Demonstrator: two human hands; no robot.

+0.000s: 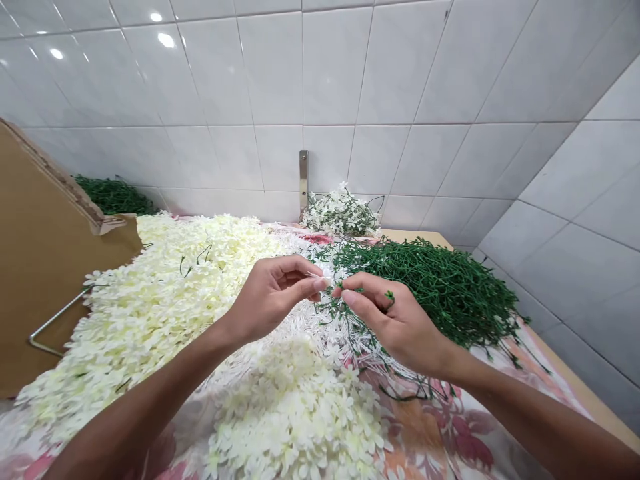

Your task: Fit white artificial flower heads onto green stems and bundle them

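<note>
White tiled walls (330,73) meet in a corner behind a desk (425,237) spread with a floral cloth (430,433). Above its middle, the left hand (273,297) pinches a small white flower piece (321,279) between thumb and forefinger. The right hand (395,320) is closed the same way on a thin green stem (387,297), mostly hidden by its fingers. The fingertips nearly touch, with the flower just left of the stem. A heap of green stems (450,287) lies just beyond the right hand, and cream blossoms (165,293) spread to the left.

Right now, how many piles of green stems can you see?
2. A big pile beside the right hand; a small pile far back left, behind the cardboard. More may hide under the white flowers.
</note>
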